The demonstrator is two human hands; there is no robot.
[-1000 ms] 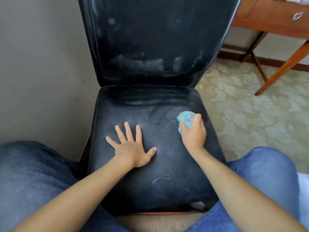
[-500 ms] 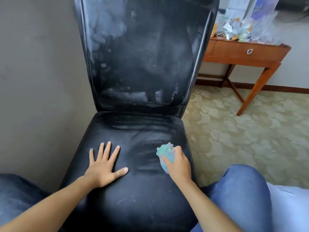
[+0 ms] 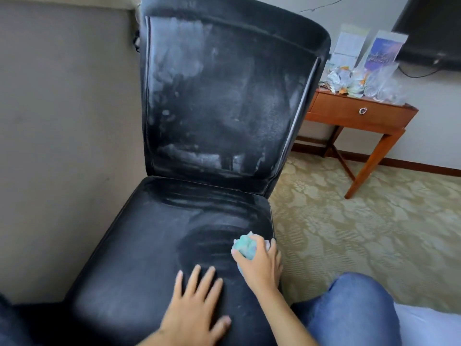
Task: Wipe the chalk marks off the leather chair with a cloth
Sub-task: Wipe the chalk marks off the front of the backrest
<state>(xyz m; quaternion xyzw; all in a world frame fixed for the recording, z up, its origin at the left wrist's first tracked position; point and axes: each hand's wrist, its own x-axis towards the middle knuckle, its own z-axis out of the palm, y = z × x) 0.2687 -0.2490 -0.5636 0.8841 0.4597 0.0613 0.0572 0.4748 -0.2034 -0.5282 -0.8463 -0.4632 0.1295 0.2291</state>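
A black leather chair (image 3: 154, 245) fills the middle of the view. White chalk smears (image 3: 174, 58) cover its backrest, and fainter streaks cross the seat. My right hand (image 3: 262, 265) grips a bunched blue-green cloth (image 3: 245, 247) and presses it on the seat near the right edge. My left hand (image 3: 197, 310) lies flat on the front of the seat, fingers spread, just left of the right hand.
A grey wall (image 3: 62, 146) stands close on the left. A wooden side table (image 3: 359, 116) with cards and glasses stands at the right, on patterned carpet (image 3: 361, 233). My knee in blue jeans (image 3: 349, 308) is at the lower right.
The view has tilted up, showing the whole backrest. My right hand with the cloth has slid toward the seat's right edge. My left hand has shifted right, closer to it.
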